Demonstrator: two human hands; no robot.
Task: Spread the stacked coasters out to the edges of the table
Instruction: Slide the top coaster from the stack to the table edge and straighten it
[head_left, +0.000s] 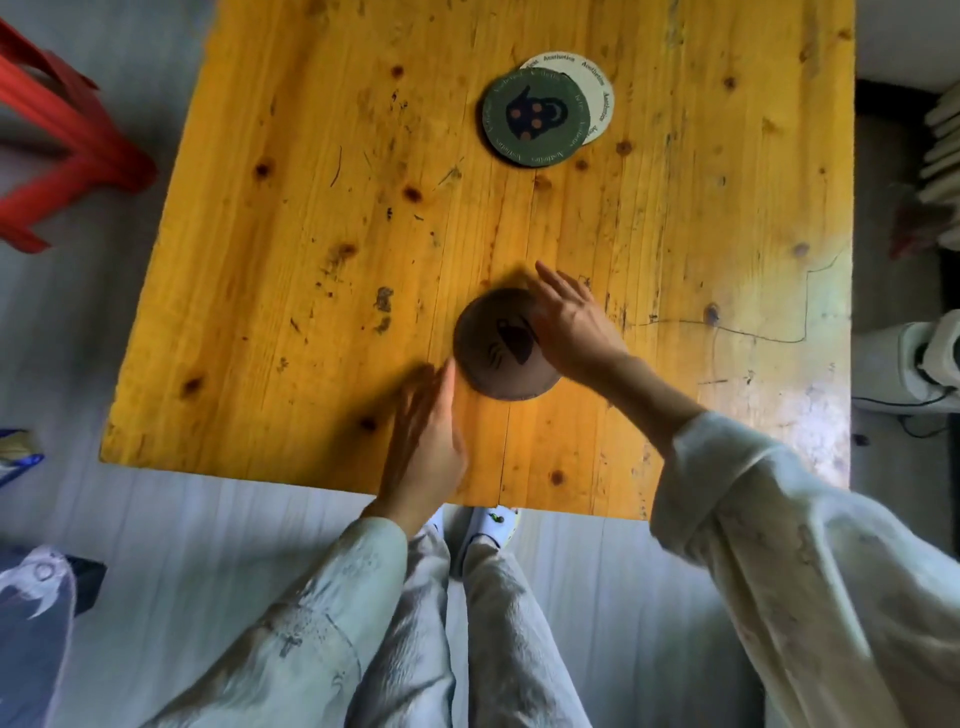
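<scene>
Brown coaster lies near table centre, toward 6 o'clock edge; right hand flat, fingers spread, touching its 3 o'clock rim; left hand open at 7 o'clock, blurred, holding nothing; green coaster overlaps cream coaster at 12 o'clock.

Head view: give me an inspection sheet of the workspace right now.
Surface: scratched yellow wooden table, knots and stains.
Job's things: round brown coaster near front edge; round green coaster overlapping a round cream coaster further back.
Clutter: nothing seen on the table.
Grippers: right hand open, touching the brown coaster; left hand open beside it.
Cables: thin dark cable on the floor, right.
Surroundings: red stool left; white appliance right.
</scene>
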